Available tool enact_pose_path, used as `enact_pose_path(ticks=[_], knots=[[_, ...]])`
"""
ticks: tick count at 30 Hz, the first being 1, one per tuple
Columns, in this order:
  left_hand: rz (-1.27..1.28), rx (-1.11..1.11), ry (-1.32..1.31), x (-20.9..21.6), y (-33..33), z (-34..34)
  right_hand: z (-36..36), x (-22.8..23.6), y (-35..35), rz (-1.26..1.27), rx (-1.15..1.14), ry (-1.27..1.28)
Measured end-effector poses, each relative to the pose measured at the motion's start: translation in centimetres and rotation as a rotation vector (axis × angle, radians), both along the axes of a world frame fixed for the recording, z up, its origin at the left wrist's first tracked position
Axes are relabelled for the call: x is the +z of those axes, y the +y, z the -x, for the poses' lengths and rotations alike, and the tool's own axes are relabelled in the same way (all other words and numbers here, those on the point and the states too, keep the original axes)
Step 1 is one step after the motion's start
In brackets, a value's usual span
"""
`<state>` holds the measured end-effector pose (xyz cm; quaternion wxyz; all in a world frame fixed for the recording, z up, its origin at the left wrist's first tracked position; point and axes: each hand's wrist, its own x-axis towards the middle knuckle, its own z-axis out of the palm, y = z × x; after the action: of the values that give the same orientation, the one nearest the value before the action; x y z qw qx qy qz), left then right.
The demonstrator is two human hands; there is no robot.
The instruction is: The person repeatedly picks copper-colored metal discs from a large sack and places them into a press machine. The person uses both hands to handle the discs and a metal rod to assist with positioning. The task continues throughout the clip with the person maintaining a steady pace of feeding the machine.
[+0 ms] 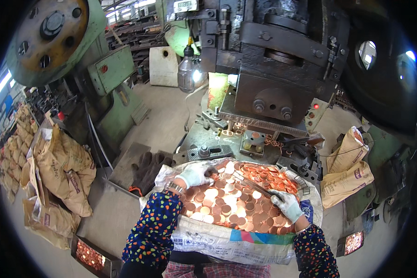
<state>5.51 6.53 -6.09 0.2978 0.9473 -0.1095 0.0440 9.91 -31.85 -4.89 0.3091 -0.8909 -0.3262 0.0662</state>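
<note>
Round, flat copper discs lie heaped on a white woven-plastic sack. At its right, a white-gloved right hand grips a slim metal tool; at its upper left, the white-gloved left hand curls, contents unclear. Disc handling seems in hand, calling for a steady tool tip. Sack-front print is too small to read.

Left: green machine with rusty flywheel, green box on its side. Brown paper sacks below, lumpy sacks piled farther left. Dark glove lying flat. Back: cluttered racks, pale panel with round hole, clear bottle upright, bright lamp just beside. Right: two creased tan bags, control box with lit red light.
</note>
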Motion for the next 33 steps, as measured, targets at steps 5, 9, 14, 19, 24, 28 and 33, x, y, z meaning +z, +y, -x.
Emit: enact_pose_path(ticks=[5, 9, 14, 19, 24, 28, 33], knots=[[0.097, -0.027, 0.176, 0.1, 0.4, -0.2, -0.1, -0.3, 0.0, -0.021, 0.021, -0.080], [-0.064, -0.042, 0.150, -0.3, -0.3, 0.1, 0.1, -0.5, 0.1, -0.018, 0.007, -0.074], [-0.115, 0.057, 0.063, -1.1, -2.1, 0.2, 0.0, -1.0, 0.1, -0.053, 0.001, -0.084], [0.006, 0.017, 0.076, -0.8, -2.3, 0.2, 0.0, -1.5, 0.2, -0.024, -0.048, -0.093], [0.278, 0.032, 0.232, -0.7, -1.7, 0.2, 0.1, -1.2, 0.3, -0.014, -0.053, -0.068], [0.339, 0.014, 0.246, -1.0, -1.6, 0.2, 0.2, -1.1, 0.3, -0.020, -0.044, -0.105], [0.048, -0.026, 0.162, -1.0, -2.0, 0.4, 0.2, -1.3, 0.2, -0.018, -0.041, -0.119]])
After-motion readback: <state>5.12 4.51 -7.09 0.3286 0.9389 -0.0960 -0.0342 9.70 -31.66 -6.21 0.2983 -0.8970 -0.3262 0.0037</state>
